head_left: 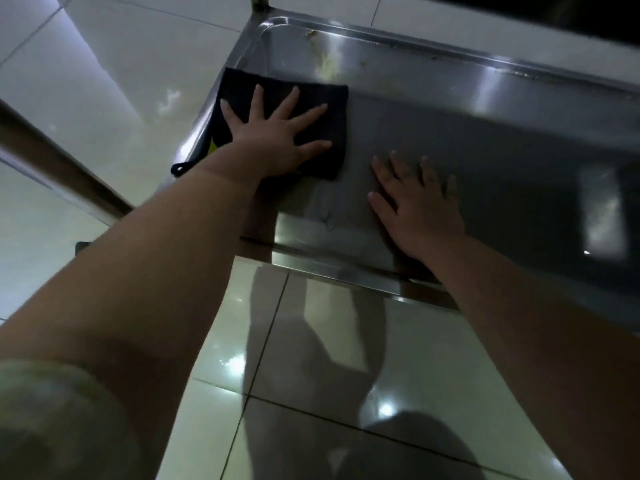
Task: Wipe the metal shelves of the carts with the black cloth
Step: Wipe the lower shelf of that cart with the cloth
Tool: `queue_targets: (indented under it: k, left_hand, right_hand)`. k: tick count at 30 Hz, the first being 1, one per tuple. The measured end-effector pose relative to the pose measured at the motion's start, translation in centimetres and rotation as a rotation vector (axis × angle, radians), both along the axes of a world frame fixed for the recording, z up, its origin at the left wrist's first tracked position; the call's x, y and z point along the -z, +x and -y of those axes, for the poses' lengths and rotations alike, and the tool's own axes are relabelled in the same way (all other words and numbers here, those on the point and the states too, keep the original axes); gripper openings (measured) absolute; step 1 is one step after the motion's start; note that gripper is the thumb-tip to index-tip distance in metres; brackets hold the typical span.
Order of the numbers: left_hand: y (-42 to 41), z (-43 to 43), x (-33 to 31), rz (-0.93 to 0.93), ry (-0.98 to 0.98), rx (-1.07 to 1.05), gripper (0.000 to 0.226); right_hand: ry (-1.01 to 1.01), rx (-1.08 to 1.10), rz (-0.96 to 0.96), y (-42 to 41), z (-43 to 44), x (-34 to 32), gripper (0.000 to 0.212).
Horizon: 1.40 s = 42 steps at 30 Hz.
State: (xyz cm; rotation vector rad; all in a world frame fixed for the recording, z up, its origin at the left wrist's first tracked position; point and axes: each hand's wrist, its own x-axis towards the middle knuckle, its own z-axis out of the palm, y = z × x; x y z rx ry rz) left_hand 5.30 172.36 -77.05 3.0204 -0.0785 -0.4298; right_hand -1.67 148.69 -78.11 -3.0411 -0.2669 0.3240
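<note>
Our left hand (273,133) and right hand (419,206) press flat on the shelf (485,150).
Left, fingers spread, pins the cloth (334,123) at the shelf's left edge; right, fingers spread, lies bare near the front edge. Stains (325,60) mark the far rim.

Black cloth (322,98) (silver shelf (485,150))

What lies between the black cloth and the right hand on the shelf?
Only bare metal shelf: in the head view, a narrow strip separates the black cloth from the right hand.
</note>
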Motion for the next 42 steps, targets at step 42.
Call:
queue_targets:
  k: [42]
  left_hand:
    - [-12.9,24.2,-0.5,-0.019,0.075,0.166,0.074]
  right_hand:
    - [-0.072,0.116,-0.082,-8.6,26.9,-0.5,0.057]
